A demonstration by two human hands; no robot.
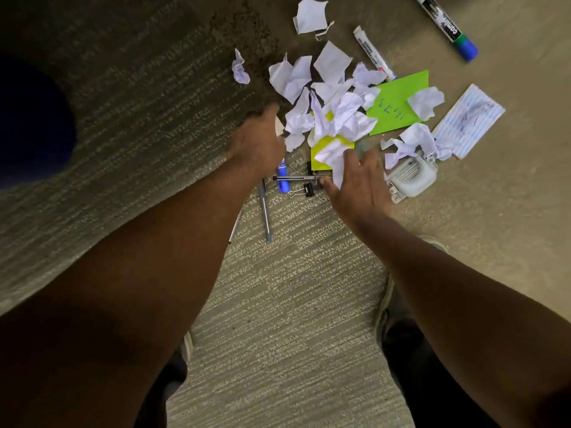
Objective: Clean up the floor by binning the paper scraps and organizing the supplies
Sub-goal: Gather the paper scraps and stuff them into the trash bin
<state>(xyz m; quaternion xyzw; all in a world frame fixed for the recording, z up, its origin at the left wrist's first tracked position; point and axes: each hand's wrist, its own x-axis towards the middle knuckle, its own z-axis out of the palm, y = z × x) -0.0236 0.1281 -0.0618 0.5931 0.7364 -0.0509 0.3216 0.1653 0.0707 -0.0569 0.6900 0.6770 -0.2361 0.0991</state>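
My forearms fill the near part of the view, reaching down over my shoes to the carpet (278, 304). My left hand (258, 139) sits at the left edge of the scrap pile (333, 109); its fingers curl down out of sight, so I cannot tell whether they hold anything. My right hand (360, 183) hangs over the near edge of the pile with fingers spread and relaxed, just touching a white scrap that lies on a yellow note (321, 151).

The scraps lie in a loose heap in the middle of the floor, with a few strays farther off. Mixed among them are the supplies: a green card (398, 103), a lined note (469, 122), a hole punch (411, 177) at my right, two markers (448, 24) at the far side, and pens (265, 211) and a binder clip (304, 191) between my hands.

The risk I see is scooping too broadly: the yellow note and green card sit under the scraps, and the clip and pens lie just beside my fingers, so a wide sweep could carry supplies off with the rubbish. Light scraps could also slip out of a loose handful and scatter.

No bin or supply holder shows here, so I cannot say what is in either.
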